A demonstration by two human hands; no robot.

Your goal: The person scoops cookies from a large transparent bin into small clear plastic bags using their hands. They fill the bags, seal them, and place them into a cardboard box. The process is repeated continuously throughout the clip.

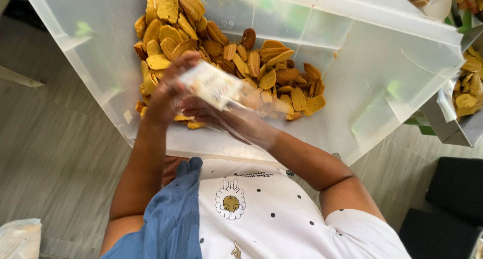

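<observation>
**Two hands holding a clear packet over a bin of crackers**

Head view, looking down. The left hand [163, 95] and the right hand [221, 115] meet above the near wall of a large translucent plastic bin [382, 73]. Between them is a small clear packet [211, 84] with a pale printed label, tilted, its upper end toward the left hand. The left fingers [183, 63] are curled together around the packet's upper edge. The right hand lies beneath the packet inside a thin transparent film; motion blur hides whether its fingers are spread or pressed together. Inside the bin, just behind the packet and hands, lies a heap of ridged oval crackers [271, 68], yellow to dark brown, piled toward the bin's left and centre; the bin's right part shows bare plastic. At the right edge a second container [465, 95] holds similar crackers. A white plastic bag [19, 238] lies on the grey floor at lower left.
</observation>
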